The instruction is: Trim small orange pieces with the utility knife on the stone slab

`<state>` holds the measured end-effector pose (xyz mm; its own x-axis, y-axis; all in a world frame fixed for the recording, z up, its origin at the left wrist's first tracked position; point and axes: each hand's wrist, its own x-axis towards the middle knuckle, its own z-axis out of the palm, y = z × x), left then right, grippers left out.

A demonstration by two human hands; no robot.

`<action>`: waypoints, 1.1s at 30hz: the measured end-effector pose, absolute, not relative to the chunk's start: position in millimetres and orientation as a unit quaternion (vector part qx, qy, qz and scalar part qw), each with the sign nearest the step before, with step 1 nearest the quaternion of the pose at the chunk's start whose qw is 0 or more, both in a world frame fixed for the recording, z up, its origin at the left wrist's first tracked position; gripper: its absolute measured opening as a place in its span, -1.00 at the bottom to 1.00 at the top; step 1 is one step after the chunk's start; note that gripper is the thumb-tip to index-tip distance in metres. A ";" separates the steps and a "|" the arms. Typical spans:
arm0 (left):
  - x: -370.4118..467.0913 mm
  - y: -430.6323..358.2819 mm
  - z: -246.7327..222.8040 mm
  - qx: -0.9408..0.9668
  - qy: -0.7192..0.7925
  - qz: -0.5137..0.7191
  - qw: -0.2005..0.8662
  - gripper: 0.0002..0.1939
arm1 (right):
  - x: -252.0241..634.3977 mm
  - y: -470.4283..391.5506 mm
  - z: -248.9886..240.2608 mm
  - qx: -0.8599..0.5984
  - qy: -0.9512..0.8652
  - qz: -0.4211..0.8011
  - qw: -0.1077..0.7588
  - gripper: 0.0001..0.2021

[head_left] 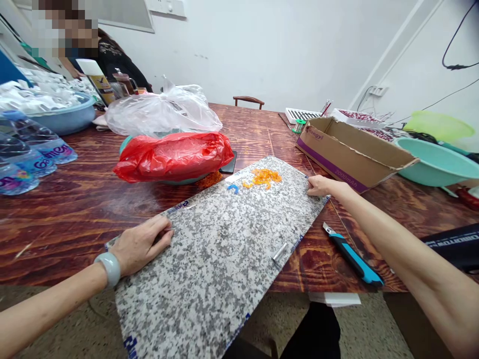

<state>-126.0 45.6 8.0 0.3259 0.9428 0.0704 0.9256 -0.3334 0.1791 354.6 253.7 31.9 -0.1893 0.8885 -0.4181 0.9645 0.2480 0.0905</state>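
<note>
A speckled grey and white board [209,249] lies slanted on the wooden table, its near end reaching past the table edge. Small orange pieces [266,176] and a few blue ones [233,188] rest near its far end, and a short metal tube [279,252] sits by its right edge. My left hand [144,242], with a pale bangle at the wrist, rests on the board's left edge, fingers curled and pressed together; whether they grip anything is hidden. At the board's far right corner, my right hand [319,185] has its fingers closed on the edge.
Right of the board lie a blue and black cutter [354,257], an open cardboard box [352,152] and a green basin [437,159]. A red bag [175,155], a clear plastic bag [164,112] and water bottles [37,149] stand left. A person [119,62] is at the back left.
</note>
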 end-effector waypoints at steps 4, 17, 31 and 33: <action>-125.8 44.5 8.1 0.816 0.571 0.080 0.051 -0.77 | 353.5 247.5 36.6 0.606 0.767 -0.110 0.182 -0.82; -124.0 44.0 9.2 0.812 0.575 0.087 0.046 -0.75 | 352.7 243.5 38.2 0.615 0.766 -0.129 0.137 -0.73; -122.2 44.1 13.2 0.813 0.578 0.055 0.048 -0.75 | 347.8 246.1 38.3 0.606 0.766 -0.147 0.156 -0.74; -123.3 44.1 11.4 0.813 0.577 0.060 0.045 -0.75 | 345.2 245.2 39.1 0.594 0.778 -0.128 0.161 -0.78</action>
<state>-123.3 44.1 11.4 0.3269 0.9440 0.0453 0.9332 -0.3300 0.1419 345.2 245.2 39.1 -0.2425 0.8828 -0.4023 0.9651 0.2620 -0.0069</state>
